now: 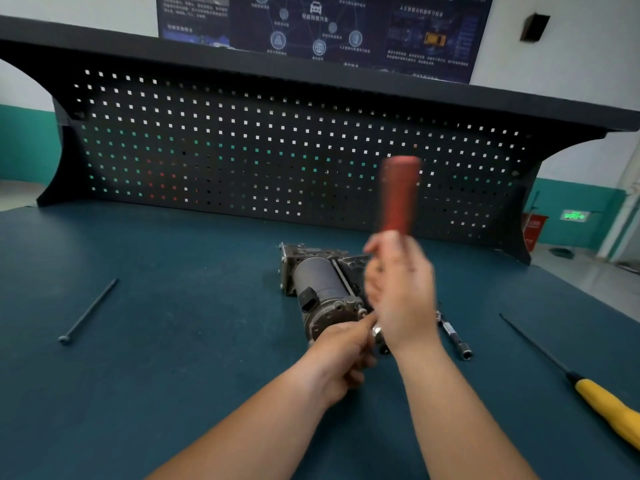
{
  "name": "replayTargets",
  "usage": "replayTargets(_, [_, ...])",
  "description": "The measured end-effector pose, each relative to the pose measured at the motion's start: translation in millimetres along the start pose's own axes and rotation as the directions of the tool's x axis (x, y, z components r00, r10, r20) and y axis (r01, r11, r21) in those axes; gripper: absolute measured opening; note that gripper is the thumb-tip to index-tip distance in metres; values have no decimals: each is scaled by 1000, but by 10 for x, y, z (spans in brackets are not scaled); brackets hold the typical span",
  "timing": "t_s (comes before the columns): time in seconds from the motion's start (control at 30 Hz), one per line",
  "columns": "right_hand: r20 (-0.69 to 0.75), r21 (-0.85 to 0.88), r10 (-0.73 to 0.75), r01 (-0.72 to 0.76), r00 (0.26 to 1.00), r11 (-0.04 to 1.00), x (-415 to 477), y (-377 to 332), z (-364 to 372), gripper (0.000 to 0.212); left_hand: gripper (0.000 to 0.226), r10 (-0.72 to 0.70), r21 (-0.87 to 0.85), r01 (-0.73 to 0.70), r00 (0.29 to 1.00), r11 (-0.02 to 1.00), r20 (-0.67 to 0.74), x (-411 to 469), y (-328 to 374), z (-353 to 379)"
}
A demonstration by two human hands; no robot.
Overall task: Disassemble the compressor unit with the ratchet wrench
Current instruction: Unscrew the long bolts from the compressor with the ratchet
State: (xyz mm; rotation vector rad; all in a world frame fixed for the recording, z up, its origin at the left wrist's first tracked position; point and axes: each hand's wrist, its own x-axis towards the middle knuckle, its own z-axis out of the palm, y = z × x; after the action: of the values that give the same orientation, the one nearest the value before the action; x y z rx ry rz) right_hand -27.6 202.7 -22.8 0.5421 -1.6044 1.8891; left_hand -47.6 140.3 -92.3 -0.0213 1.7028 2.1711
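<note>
The compressor unit (320, 284), a dark cylinder with a metal bracket at its far end, lies on the blue bench top. My right hand (400, 289) grips the ratchet wrench (398, 195) by its red handle, which points upward and is blurred by motion. The wrench's silver head (376, 330) sits at the near end of the compressor. My left hand (341, 355) pinches at that head with curled fingers, right by the compressor's end cap.
A long black bolt (88, 311) lies on the bench at the left. A socket extension bar (455, 337) rests just right of my right wrist. A yellow-handled screwdriver (602, 403) lies at the right edge. A black pegboard (277, 150) rises behind.
</note>
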Motion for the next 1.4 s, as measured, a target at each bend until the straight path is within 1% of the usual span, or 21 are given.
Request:
replayTargets(0.07, [384, -426, -43, 219, 922, 878, -14, 34, 77, 30, 29, 15, -51, -14, 1000, 999, 5, -14, -17, -2])
replayTargets(0.17, [633, -607, 56, 451, 772, 654, -52, 70, 114, 24, 19, 100, -343, -94, 995, 935, 0, -50, -2, 20])
replayTargets(0.23, [487, -523, -90, 373, 869, 766, -68, 72, 69, 21, 16, 122, -293, -111, 992, 950, 19, -31, -8, 18])
replayTargets(0.3, [-47, -145, -105, 97, 993, 985, -53, 27, -47, 24, 41, 101, -141, -96, 994, 985, 29, 4, -15, 31])
replayTargets(0.33, [-338, 160, 77, -24, 938, 987, -26, 27, -150, 29, 48, 80, -126, -77, 997, 989, 18, 8, -10, 39])
replayTargets(0.37, [-513, 441, 311, -65, 800, 895, -16, 54, -262, 34, 45, 70, -127, -68, 998, 990, 6, 3, 0, 42])
replayTargets(0.43, [-549, 779, 672, 13, 497, 626, -40, 166, -423, 43, 35, 55, -158, -52, 998, 986, 13, 0, 20, 43])
replayTargets(0.5, [-517, 842, 762, 72, 389, 534, -70, 245, -465, 48, 30, 70, -172, -66, 997, 983, 15, 8, 0, 37])
replayTargets(0.57, [-577, 768, 658, 45, 484, 639, -66, 236, -387, 45, 29, 56, -183, -54, 998, 982, 4, 29, -22, 32])
replayTargets(0.63, [-628, 582, 395, 68, 670, 810, -61, 165, -233, 38, 28, 28, -176, -30, 1000, 984, -9, 24, -11, 31])
replayTargets(0.7, [-477, 344, 93, 89, 874, 935, -100, 100, -66, 32, 29, -17, -148, 14, 1000, 989, -23, 14, 3, 20])
replayTargets(0.77, [-40, 35, -91, 93, 995, 995, -131, 72, 54, 29, 30, -43, -144, 42, 999, 989, -1, 29, -24, -5])
replayTargets(0.87, [574, -542, 45, 338, 818, 770, -84, 120, 129, 31, 22, 14, -371, -21, 1000, 928, -21, 2, -43, 12])
replayTargets(0.93, [666, -592, 100, 442, 740, 674, -50, 111, 120, 28, 32, 70, -494, -96, 995, 864, -71, 1, -48, 32])
replayTargets(1.0, [551, -471, -39, 350, 834, 810, -41, 73, 79, 23, 16, 103, -381, -81, 994, 921, 39, 20, -51, 24])
replayTargets(1.07, [105, -149, -81, 97, 991, 984, -40, 20, -46, 23, 24, 62, -207, -46, 995, 977, 72, 57, -22, 44])
replayTargets(1.1, [-179, 119, 53, -32, 982, 992, -25, 9, -139, 29, 35, 42, -195, -33, 998, 980, 41, 39, 6, 53])
replayTargets(1.13, [-390, 404, 264, -94, 882, 910, -10, 26, -250, 35, 37, 36, -219, -29, 999, 975, 28, 37, 13, 55])
replayTargets(1.2, [-487, 783, 653, -41, 581, 620, -18, 120, -398, 41, 35, 13, -323, 2, 999, 946, 43, 5, 29, 80])
replayTargets(1.27, [-466, 850, 746, 7, 476, 527, -31, 179, -435, 43, 33, 23, -343, -2, 998, 939, 56, -1, 5, 75])
replayTargets(1.4, [-536, 600, 419, -18, 733, 800, 20, 104, -235, 36, 34, -19, -265, 29, 999, 964, 42, -2, 16, 22])
